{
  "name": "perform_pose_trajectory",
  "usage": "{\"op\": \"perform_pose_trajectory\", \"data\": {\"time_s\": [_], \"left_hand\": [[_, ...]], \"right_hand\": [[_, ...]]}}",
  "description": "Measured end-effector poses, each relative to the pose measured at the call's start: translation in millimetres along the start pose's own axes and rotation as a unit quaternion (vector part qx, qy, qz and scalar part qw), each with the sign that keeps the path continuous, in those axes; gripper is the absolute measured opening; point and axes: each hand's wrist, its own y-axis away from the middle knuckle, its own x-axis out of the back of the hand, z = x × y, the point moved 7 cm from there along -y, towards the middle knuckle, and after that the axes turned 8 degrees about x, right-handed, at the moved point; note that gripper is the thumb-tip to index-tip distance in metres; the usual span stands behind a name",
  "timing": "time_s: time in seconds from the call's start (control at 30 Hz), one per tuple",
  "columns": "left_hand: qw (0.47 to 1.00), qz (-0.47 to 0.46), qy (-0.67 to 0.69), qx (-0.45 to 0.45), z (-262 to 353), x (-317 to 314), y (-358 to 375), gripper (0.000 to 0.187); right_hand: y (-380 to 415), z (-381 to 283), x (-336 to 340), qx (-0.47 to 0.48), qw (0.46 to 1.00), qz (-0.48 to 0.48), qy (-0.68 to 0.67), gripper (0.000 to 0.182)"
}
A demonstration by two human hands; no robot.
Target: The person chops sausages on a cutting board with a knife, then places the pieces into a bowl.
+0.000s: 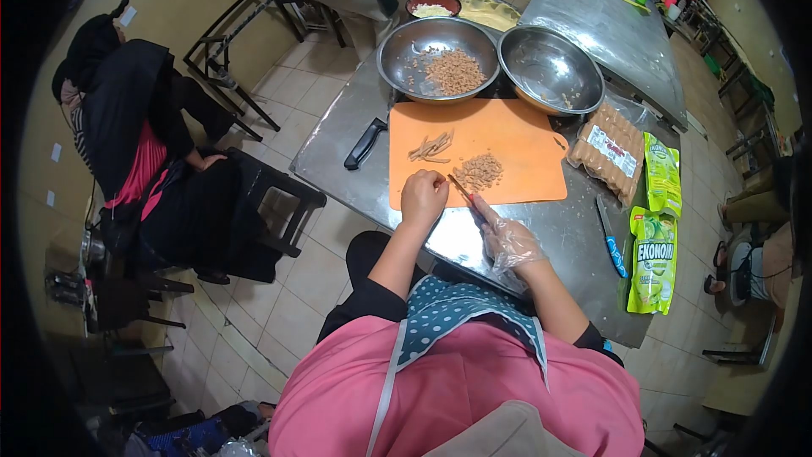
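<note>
My left hand (424, 197) is bare and closed at the front edge of the orange cutting board (533, 131); what its fingers pinch is too small to make out. My right hand (510, 241), in a clear plastic glove, grips a knife (461, 189) with a red handle, its blade pointing up and left beside my left fingertips. On the board lie thin brown strips (431, 147) and, to their right, a pile of small chopped brown pieces (478, 172). Behind the board a steel bowl (454, 70) holds more chopped pieces.
A second steel bowl (551, 69) stands behind the board. Right of it lie packed sausages (607, 152), green pouches (653, 261) and a blue-handled knife (613, 245). A black-handled knife (365, 144) lies left. A person (144, 135) sits at the left; another stands behind the table.
</note>
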Motion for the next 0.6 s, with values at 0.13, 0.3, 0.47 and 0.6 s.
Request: {"op": "perform_pose_trajectory", "data": {"time_s": [0.13,0.3,0.47,0.6], "left_hand": [[0.999,0.026,-0.023,-0.012,3,0,0,0.012],[0.998,0.044,-0.029,-0.016,0,-3,-2,0.014],[0.999,0.031,-0.015,-0.01,1,-2,-2,0.014],[0.997,0.012,0.056,-0.044,6,3,-6,0.02]], "right_hand": [[-5,6,-8,-0.005,1.0,-0.01,0.002,0.055],[10,4,-2,-0.01,1.0,-0.015,0.011,0.055],[25,12,3,-0.074,0.994,-0.068,-0.046,0.054],[29,8,28,-0.074,0.995,0.003,-0.07,0.049]]}}
